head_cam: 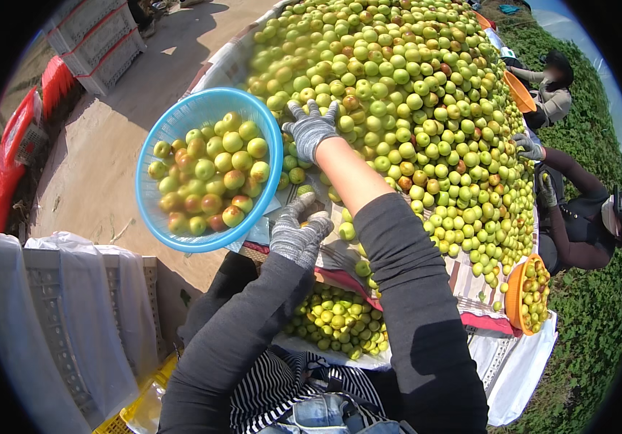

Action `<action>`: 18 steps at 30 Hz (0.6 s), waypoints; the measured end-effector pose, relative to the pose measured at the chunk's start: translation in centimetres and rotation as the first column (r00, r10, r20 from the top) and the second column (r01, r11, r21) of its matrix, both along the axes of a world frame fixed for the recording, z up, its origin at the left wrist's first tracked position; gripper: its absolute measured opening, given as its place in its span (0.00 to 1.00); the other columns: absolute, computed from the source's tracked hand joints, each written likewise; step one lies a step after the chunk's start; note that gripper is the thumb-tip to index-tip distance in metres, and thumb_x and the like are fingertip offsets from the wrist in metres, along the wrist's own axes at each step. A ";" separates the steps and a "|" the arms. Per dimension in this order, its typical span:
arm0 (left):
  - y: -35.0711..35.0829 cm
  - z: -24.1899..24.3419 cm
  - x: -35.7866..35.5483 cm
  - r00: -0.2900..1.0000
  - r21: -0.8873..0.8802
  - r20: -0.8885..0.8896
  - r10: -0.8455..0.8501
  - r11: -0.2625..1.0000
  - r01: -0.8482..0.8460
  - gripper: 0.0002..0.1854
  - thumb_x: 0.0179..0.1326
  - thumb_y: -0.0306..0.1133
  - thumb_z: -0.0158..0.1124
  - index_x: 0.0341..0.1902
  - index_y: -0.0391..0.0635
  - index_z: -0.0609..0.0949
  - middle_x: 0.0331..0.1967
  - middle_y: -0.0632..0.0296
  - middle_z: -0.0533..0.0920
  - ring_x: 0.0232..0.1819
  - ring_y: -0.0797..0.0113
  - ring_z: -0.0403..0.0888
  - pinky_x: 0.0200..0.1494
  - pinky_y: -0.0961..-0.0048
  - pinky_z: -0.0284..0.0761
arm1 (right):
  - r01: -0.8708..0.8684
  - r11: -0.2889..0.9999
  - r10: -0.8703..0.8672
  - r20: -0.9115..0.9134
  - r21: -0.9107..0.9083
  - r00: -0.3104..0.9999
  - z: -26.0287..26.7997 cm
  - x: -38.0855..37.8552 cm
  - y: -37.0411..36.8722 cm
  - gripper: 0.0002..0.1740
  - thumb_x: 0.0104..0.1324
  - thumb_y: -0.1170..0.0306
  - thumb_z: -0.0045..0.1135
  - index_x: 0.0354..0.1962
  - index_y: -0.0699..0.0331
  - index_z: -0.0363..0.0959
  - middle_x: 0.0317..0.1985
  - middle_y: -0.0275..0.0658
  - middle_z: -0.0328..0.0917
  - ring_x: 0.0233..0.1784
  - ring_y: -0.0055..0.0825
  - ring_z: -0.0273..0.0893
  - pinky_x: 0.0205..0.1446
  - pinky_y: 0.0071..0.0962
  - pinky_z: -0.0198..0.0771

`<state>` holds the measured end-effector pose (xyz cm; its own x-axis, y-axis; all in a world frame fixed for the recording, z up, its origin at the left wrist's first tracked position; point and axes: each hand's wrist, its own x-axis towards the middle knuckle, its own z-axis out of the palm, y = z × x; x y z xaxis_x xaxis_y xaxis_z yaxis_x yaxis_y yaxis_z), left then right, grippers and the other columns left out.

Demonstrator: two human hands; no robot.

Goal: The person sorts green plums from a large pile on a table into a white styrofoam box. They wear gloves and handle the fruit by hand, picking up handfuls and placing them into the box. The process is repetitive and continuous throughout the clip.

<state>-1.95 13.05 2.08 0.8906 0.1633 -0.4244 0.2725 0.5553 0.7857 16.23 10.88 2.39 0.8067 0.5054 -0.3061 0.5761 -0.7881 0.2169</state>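
Observation:
My right hand [311,130], in a grey knit glove, lies with spread fingers on the near left edge of a big heap of green and reddish jujube-like fruits [414,100]. Below it my left hand [299,230], gloved alike, is curled with fingertips up; a small orange-brown bit shows between the fingers, and I cannot tell whether it is held. Left of both hands stands a blue plastic basket [145,209], partly filled with such fruits. A green fruit [305,190] lies just above my left fingertips. Under the cloth edge, close to my body, sits a lined container of fruits [338,320].
Two people [587,217] [555,97] work along the heap's right side. An orange basket of fruits [514,295] stands at the cloth's lower right corner. White-draped crates [88,304] are at lower left, stacked crates [99,49] and red plastic bags [4,173] at upper left.

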 end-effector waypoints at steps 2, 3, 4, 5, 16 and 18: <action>0.4 0.1 0.0 0.988 -0.229 -0.124 0.092 0.966 -0.119 0.24 0.52 0.17 0.53 0.55 0.38 0.63 0.45 0.55 0.70 0.41 0.66 0.74 0.46 0.72 0.75 | 0.085 0.996 -0.086 -0.059 -0.021 0.995 0.7 0.5 -0.6 0.35 0.52 0.73 0.52 0.58 0.40 0.58 0.67 0.32 0.39 0.71 0.31 0.36 0.62 0.69 0.28; 0.6 0.2 -0.1 0.969 -0.343 -0.180 0.166 0.913 -0.220 0.17 0.52 0.18 0.54 0.48 0.36 0.68 0.41 0.56 0.71 0.41 0.65 0.74 0.46 0.71 0.76 | 0.070 0.991 -0.080 -0.082 -0.117 0.993 0.9 0.6 -1.2 0.37 0.50 0.73 0.55 0.58 0.39 0.57 0.67 0.30 0.41 0.71 0.28 0.36 0.62 0.69 0.30; 1.0 0.3 0.0 0.962 -0.367 -0.205 0.179 0.897 -0.245 0.13 0.52 0.18 0.54 0.43 0.36 0.70 0.39 0.56 0.72 0.41 0.65 0.73 0.45 0.71 0.76 | 0.104 0.990 -0.115 -0.124 -0.093 0.986 1.0 0.6 -2.2 0.37 0.50 0.73 0.55 0.58 0.38 0.56 0.67 0.29 0.42 0.71 0.29 0.35 0.62 0.69 0.32; 1.5 0.4 -0.1 0.958 -0.405 -0.210 0.193 0.875 -0.265 0.08 0.53 0.19 0.54 0.38 0.36 0.72 0.38 0.55 0.72 0.40 0.64 0.73 0.45 0.71 0.77 | 0.139 0.988 -0.149 -0.166 -0.069 0.975 1.0 0.5 -3.4 0.38 0.50 0.73 0.55 0.58 0.38 0.56 0.67 0.29 0.42 0.71 0.29 0.35 0.61 0.69 0.33; 2.5 -0.3 -0.3 0.971 -0.354 -0.127 0.203 0.905 -0.236 0.14 0.51 0.19 0.56 0.43 0.37 0.71 0.38 0.56 0.73 0.41 0.66 0.72 0.44 0.72 0.76 | 0.173 0.984 -0.177 -0.101 -0.049 0.979 -0.8 -5.8 -16.1 0.42 0.43 0.75 0.60 0.57 0.37 0.59 0.67 0.29 0.41 0.70 0.44 0.35 0.64 0.56 0.44; 2.4 -0.3 -0.1 0.979 -0.340 -0.101 0.176 0.919 -0.201 0.19 0.51 0.20 0.56 0.50 0.37 0.69 0.39 0.56 0.73 0.42 0.66 0.72 0.45 0.73 0.75 | 0.246 0.969 -0.238 -0.157 0.030 0.958 -0.4 -7.6 -18.9 0.42 0.43 0.76 0.59 0.57 0.36 0.58 0.67 0.30 0.41 0.70 0.40 0.36 0.64 0.57 0.43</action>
